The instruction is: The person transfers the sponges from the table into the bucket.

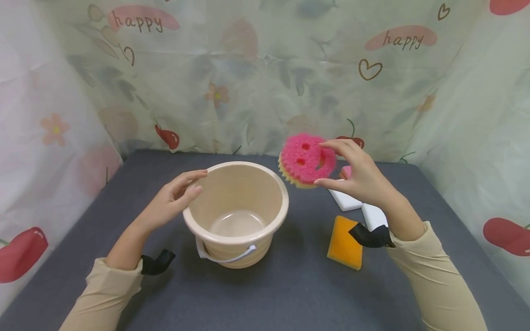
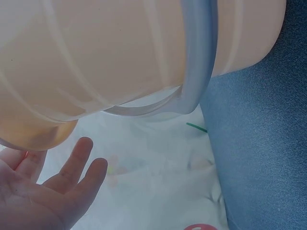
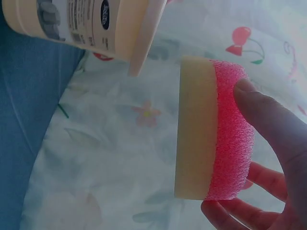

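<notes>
Between the thumb and fingers of my right hand [image 1: 358, 172] is a round pink and yellow sponge [image 1: 306, 158] with a smiley face cut through it. It is held in the air to the right of a beige bucket [image 1: 236, 248]. In the right wrist view the sponge [image 3: 211, 129] shows its cream and pink layers edge-on. My left hand [image 1: 171, 197] is at the bucket's left rim, fingers loosely bent and gripping nothing. In the left wrist view, the left hand [image 2: 53, 187] has its fingers spread beside the bucket wall [image 2: 120, 48].
An orange sponge [image 1: 344, 243] lies right of the bucket. Behind it are white blocks [image 1: 347, 201] and a pink piece [image 1: 346, 172], partly hidden by the right hand. The bucket's pale handle [image 1: 232, 259] hangs down in front. Patterned cloth [image 1: 265, 92] surrounds the dark table [image 1: 273, 299].
</notes>
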Motion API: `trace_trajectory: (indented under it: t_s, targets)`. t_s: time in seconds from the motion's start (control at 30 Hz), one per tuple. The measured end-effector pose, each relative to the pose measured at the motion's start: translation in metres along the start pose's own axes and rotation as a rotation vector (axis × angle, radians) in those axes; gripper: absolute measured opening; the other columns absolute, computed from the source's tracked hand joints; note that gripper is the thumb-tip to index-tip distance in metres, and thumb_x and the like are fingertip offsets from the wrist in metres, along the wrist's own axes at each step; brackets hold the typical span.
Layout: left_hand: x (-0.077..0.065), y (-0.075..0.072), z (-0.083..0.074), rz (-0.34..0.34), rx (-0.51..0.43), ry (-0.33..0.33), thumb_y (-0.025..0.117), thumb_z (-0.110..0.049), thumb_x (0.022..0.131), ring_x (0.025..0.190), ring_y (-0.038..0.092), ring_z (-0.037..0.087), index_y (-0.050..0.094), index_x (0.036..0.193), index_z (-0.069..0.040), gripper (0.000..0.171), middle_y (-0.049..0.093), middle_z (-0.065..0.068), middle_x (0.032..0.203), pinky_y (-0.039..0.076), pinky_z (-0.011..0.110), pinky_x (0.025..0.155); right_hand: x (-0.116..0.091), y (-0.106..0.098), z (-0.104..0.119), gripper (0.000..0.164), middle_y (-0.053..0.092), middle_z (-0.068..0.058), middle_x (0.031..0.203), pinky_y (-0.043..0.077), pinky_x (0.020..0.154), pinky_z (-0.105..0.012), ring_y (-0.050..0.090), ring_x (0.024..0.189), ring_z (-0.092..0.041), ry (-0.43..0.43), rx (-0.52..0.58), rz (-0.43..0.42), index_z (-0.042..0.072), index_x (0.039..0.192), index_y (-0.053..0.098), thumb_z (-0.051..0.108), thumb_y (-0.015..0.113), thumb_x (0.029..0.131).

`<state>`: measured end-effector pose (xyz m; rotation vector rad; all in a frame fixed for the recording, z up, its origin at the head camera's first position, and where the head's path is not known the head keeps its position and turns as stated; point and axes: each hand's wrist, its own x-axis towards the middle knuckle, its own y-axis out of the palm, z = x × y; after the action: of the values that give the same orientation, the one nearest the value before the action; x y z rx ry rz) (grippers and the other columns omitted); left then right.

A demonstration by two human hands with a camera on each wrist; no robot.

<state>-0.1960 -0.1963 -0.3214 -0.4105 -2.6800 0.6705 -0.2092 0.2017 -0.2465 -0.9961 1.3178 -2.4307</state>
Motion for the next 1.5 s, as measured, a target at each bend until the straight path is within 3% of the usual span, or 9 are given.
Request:
trace_trajectory:
  t_s: [0.1,0.23,0.33,0.6,1.5]
  targets:
    - [0.000,0.000,0.000,0.002,0.001,-0.001,0.048,-0.019,0.098,0.126,0.047,0.030,0.042,0.139,-0.011,0.043,0.039,0.009,0.145,0.042,0.009,0.088,0.002,0.003,0.005,0.071,0.049,-0.010,0.131,0.050,0.060,-0.025,0.044,0.111,-0.019,-0.027,0.011,0.005,0.009,0.132,0.048,0.019,0.082,0.070]
    - [0.000,0.000,0.000,0.004,0.001,-0.003,0.048,-0.020,0.098,0.126,0.046,0.030,0.042,0.139,-0.011,0.043,0.039,0.009,0.145,0.042,0.009,0.088,0.006,0.007,0.011,0.073,0.050,-0.009,0.132,0.053,0.077,-0.035,0.045,0.116,-0.020,-0.079,0.025,0.001,0.008,0.131,0.049,0.019,0.084,0.068]
    - [0.000,0.000,0.000,0.003,0.000,-0.003,0.048,-0.020,0.098,0.126,0.047,0.030,0.043,0.139,-0.011,0.042,0.039,0.009,0.145,0.042,0.010,0.087,0.008,0.012,0.015,0.075,0.051,-0.008,0.131,0.047,0.094,-0.041,0.045,0.119,-0.020,-0.109,0.030,-0.004,0.007,0.131,0.049,0.020,0.085,0.066]
    - [-0.001,0.000,0.001,0.001,0.012,-0.006,0.047,-0.021,0.098,0.127,0.046,0.030,0.043,0.139,-0.011,0.042,0.039,0.009,0.145,0.042,0.010,0.087,0.014,0.024,0.024,0.075,0.048,-0.010,0.135,0.042,0.100,-0.045,0.042,0.125,-0.023,-0.121,0.103,0.041,0.007,0.133,0.047,0.021,0.083,0.069]
    - [0.000,0.001,-0.001,-0.006,0.000,-0.005,0.047,-0.019,0.098,0.127,0.045,0.030,0.044,0.137,-0.007,0.041,0.040,0.011,0.145,0.040,0.007,0.090,0.020,0.063,0.040,0.073,0.052,-0.008,0.130,0.046,0.099,-0.040,0.048,0.120,-0.020,-0.202,0.184,0.111,0.007,0.130,0.050,0.025,0.084,0.068]
